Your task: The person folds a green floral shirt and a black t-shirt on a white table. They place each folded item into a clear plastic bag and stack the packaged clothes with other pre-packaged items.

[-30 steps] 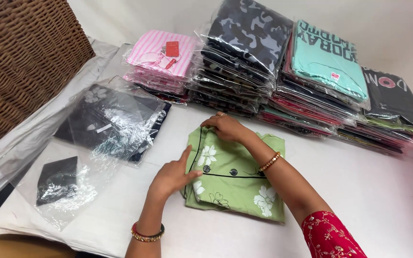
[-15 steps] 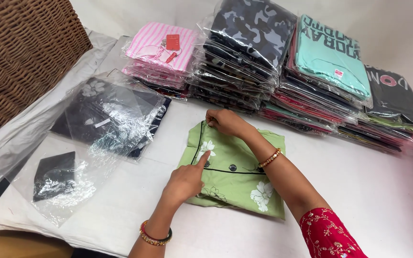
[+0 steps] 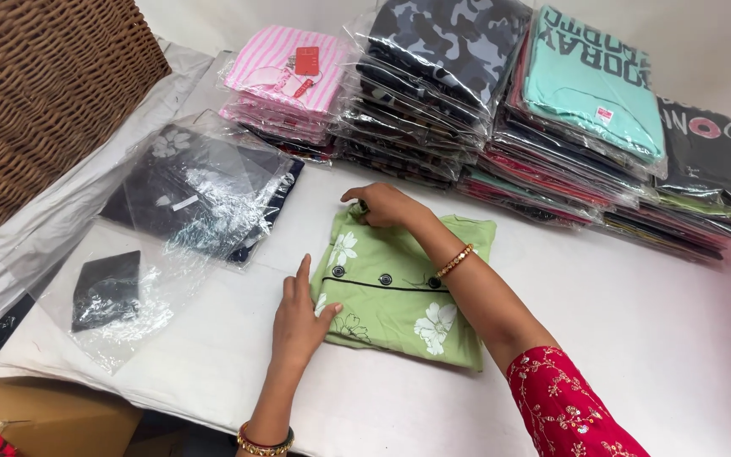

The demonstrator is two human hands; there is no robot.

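A folded green garment (image 3: pixel 399 292) with white flowers and black buttons lies at the centre of the white worktop (image 3: pixel 636 338). The left hand (image 3: pixel 298 317) rests flat against its lower left edge, fingers apart, gripping nothing. The right hand (image 3: pixel 382 206) pinches the garment's upper left corner, fingers together on the cloth. Stacks of bagged clothes (image 3: pixel 484 93) fill the upper frame; a wicker basket (image 3: pixel 35 93) sits upper left.
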